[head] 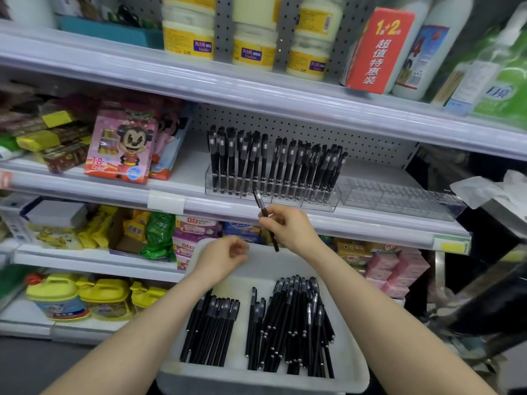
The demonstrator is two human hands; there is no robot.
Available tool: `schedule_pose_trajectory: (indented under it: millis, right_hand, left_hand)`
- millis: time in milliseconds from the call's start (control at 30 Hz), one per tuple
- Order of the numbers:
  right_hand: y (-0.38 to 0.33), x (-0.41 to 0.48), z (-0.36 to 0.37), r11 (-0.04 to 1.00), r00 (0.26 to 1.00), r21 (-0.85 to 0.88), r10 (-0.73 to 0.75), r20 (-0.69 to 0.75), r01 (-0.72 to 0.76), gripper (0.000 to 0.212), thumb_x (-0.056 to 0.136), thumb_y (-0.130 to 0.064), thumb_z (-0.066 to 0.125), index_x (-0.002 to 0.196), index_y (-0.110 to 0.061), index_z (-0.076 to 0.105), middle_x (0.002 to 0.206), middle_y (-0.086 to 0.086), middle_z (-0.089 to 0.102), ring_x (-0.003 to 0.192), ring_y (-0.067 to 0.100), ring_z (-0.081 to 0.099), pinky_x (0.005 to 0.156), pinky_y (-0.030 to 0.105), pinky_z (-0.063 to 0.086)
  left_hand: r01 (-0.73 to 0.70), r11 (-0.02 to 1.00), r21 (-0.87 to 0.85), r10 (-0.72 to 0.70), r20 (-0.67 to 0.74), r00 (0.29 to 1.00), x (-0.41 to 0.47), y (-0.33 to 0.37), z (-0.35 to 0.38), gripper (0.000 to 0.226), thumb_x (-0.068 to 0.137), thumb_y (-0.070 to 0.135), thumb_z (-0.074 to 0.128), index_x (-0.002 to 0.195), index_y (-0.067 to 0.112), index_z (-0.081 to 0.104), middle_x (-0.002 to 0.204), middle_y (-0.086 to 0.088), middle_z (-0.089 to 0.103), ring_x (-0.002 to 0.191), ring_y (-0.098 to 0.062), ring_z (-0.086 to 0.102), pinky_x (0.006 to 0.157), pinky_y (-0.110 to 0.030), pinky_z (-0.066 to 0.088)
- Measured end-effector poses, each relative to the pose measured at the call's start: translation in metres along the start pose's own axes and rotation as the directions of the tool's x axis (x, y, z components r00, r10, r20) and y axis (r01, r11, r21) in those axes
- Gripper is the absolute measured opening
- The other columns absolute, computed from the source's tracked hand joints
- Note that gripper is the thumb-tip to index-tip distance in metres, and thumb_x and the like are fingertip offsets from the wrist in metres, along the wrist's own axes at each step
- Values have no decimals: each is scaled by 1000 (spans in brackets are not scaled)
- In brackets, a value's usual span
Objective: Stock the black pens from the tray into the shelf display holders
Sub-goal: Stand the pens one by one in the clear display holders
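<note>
A white tray (265, 266) sits low in front of me with several black pens (288, 326) lying in two heaps. My right hand (289, 228) pinches one black pen (260, 201), cap end up, just below the clear display holder (272, 195) on the middle shelf. That holder stands full of upright black pens (273, 163). A second clear holder (399, 198) to its right has no pens in it. My left hand (225, 256) hovers over the tray's far edge, fingers loosely curled, holding nothing.
Pink crayon boxes (122, 143) stand left of the holders. Cream jars (188, 38) and bottles fill the upper shelf. Packets and yellow tubs (57, 297) occupy the lower shelves. The shelf rail (342, 220) runs just beyond my hands. A dark object (490, 295) leans at the right.
</note>
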State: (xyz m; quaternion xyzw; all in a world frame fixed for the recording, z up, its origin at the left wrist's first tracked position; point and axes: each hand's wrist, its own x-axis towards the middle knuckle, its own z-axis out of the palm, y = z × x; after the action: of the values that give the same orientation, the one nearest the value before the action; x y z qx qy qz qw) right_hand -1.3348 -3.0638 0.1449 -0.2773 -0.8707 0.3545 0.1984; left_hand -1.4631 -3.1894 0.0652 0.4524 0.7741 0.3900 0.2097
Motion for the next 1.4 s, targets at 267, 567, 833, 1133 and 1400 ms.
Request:
schedule_pose_trajectory:
  millis: [267,567,833,1133,1400]
  right_hand:
    - [-33,14,-28,969,972,-187,-190,-139,163,28,100,-31,52,86,-9,65,84,6,59,77,21,57,70,38,50]
    - [-61,48,-39,970,907,-158,-231,-353,186,20,99,-27,56,98,-12,68,84,2,65,78,18,61,74,36,51]
    - [-75,65,-29,980,843,31,-151,-517,194,28,94,-24,64,119,-12,61,93,-4,64,89,12,61,85,32,53]
    - [-59,69,-11,988,893,-135,-127,-433,75,24,95,-27,64,110,-9,68,85,-6,64,84,14,62,85,35,53]
    - [-54,67,-4,984,893,-178,-85,-442,5,22,96,-28,61,105,-9,69,79,-2,66,75,15,60,76,30,47]
  left_hand:
    - [-70,845,530,-106,295,950,-23,-33,29,34,80,48,71,105,24,68,106,4,66,98,-14,60,85,-27,49]
    - [-92,809,581,-97,286,953,-21,-37,38,32,79,42,72,103,20,67,108,-1,66,102,-18,57,88,-31,50]
    - [-63,816,575,-123,279,952,-18,-39,40,34,82,40,71,108,18,65,114,-3,62,106,-19,55,91,-31,47]
    - [-45,820,570,-148,288,946,-14,-40,41,37,82,42,71,109,18,63,115,-4,62,107,-21,56,90,-34,49]
    - [-3,872,489,-158,288,944,-15,-38,40,24,82,32,71,103,22,64,111,0,63,101,-17,58,86,-31,50]
